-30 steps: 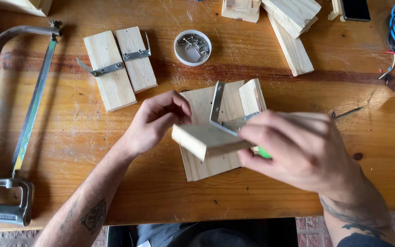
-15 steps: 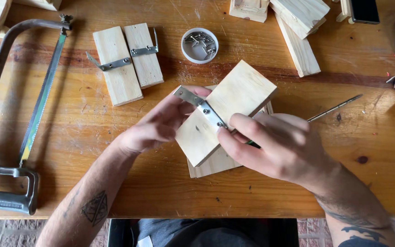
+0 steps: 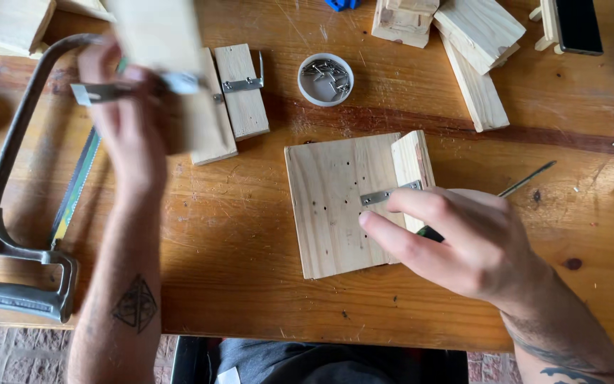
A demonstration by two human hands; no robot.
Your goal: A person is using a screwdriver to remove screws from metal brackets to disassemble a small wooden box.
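Resting curled fingers on the square board (image 3: 335, 206) with a screwdriver (image 3: 527, 179) tucked under, right hand (image 3: 463, 242) is nearer; left hand (image 3: 133, 107) is gripping a bracketed block (image 3: 154, 32) well apart.

Bare forearms, geometric tattoo on left forearm (image 3: 135, 304), perhaps right too

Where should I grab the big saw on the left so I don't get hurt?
Grab the hacksaw by its grey loop handle near the table's front edge, coming from the front. Fingers fit through the loop, and that end keeps you away from the toothed blade running along its right side.
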